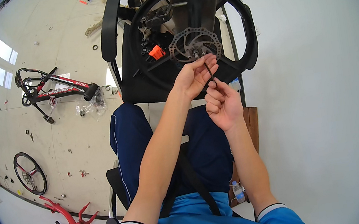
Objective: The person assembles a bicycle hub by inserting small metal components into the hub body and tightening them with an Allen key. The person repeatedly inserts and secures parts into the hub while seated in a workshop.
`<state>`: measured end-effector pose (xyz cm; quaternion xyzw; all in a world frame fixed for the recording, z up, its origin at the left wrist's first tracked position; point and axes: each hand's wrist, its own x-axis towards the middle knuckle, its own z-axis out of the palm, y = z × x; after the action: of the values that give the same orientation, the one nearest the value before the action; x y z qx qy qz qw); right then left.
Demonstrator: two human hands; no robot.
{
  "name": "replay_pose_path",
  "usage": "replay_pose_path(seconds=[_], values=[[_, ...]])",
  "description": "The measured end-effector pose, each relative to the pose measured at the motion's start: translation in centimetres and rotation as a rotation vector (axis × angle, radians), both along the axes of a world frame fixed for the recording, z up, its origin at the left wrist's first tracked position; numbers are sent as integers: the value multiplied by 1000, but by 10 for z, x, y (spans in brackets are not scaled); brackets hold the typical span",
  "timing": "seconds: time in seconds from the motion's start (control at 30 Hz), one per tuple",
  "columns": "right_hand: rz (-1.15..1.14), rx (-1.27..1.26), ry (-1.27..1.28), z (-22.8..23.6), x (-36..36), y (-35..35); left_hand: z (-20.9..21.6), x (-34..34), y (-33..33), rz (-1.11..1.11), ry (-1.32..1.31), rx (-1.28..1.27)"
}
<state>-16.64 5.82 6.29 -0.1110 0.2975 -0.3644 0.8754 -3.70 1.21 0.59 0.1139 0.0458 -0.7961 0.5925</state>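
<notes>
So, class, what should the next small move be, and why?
Perhaps check where the thin dark tool seats: the right hand holds its lower end, the left hand is by its upper part, and contact near the brake disc is unclear.

Lettering shows on the black and red bike frame (64, 90) lying on the floor at the left: a short group of white capitals stands on the red stretch of the upper tube (80, 83), close to the thick black front end, and a longer row of large pale letters runs along the lower tube, its separate letters hard to make out. The clear plastic bottle (238, 192), low down and right of the middle, wears a pale blue label whose print is too small to read
</notes>
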Motion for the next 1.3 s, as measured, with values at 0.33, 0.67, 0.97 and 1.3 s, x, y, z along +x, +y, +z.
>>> replay_pose_path(seconds=[0.33, 0.67, 0.97, 1.3], values=[[-23, -174, 326, 2, 8, 13, -5, -1, -1, -46, -118, -44], [22, -214, 428, 3, 7, 11, -10, -2, -2, -58, -90, -53], [54, -1456, 1560, 22, 12, 9, -1, 0, -7, -44, -163, 112], [-119, -364, 577, 10, 11, 15, 4, -7, -6, -3, -187, 172]])
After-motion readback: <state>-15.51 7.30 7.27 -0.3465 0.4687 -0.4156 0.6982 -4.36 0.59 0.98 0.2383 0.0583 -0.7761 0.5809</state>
